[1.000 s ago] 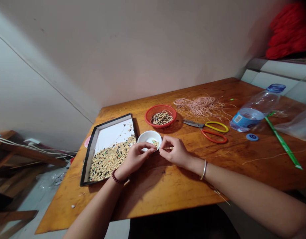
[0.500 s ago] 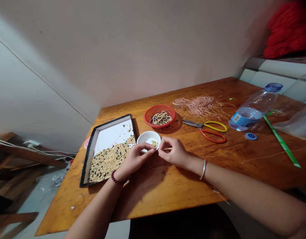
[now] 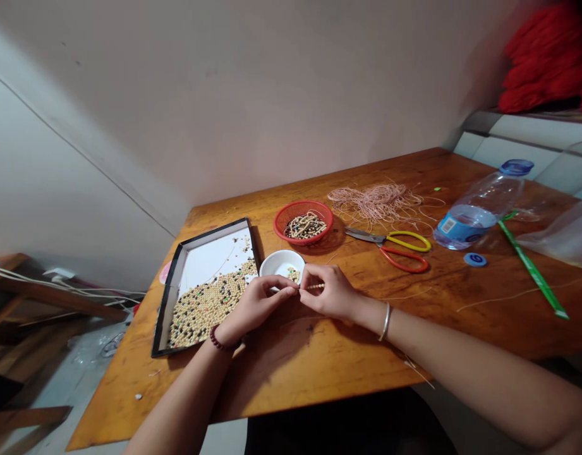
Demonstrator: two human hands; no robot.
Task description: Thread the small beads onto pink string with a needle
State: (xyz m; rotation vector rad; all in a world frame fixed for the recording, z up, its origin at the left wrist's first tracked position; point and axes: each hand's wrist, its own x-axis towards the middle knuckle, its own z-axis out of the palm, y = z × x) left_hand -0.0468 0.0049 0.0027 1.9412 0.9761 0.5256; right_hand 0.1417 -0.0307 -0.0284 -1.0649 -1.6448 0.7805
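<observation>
My left hand [image 3: 257, 304] and my right hand [image 3: 329, 292] meet fingertip to fingertip just in front of a small white bowl [image 3: 282, 263] that holds a few beads. Both are pinched shut. Between the right hand's fingers runs a thin cord with a short row of pale beads [image 3: 314, 287] strung on it. The left fingertips pinch at the cord's end; what is in them is too small to make out. A black-rimmed tray [image 3: 177, 278] of several loose cream and dark beads lies left of the hands.
On the wooden table [image 3: 319, 360] stand a red basket of beaded strands [image 3: 303, 222], a tangle of pink cord [image 3: 376, 200], yellow-and-orange scissors [image 3: 397, 248], a lying water bottle [image 3: 478, 208] with its blue cap [image 3: 472, 259] beside it, and a green stick [image 3: 532, 268].
The hands have dipped slightly toward me and stayed pinched together on the cord. Nothing else has moved.
</observation>
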